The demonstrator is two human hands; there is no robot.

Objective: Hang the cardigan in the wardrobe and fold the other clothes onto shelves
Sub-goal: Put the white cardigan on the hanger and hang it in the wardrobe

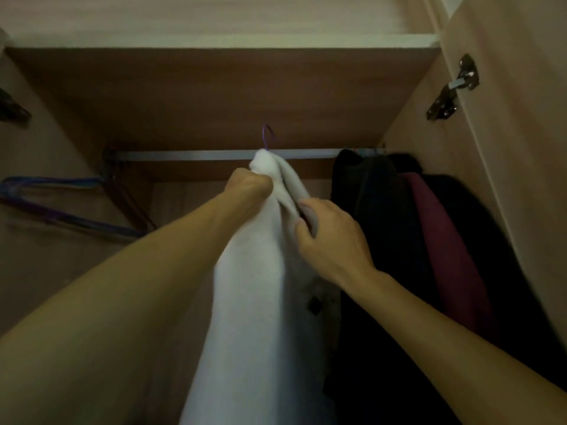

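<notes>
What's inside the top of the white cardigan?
Only a purple hanger hook sticks out of the cardigan, by the rail. The rest is hidden by fabric that the left hand and right hand grip.

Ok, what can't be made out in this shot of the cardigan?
Head view:
Hanger: only its hook shows; the cardigan covers the rest.
Whether it sits on the rail: blurred, cloth in front.
Left hand: fingertips buried in cloth.
Cardigan's hem: cut by bottom edge.
</notes>
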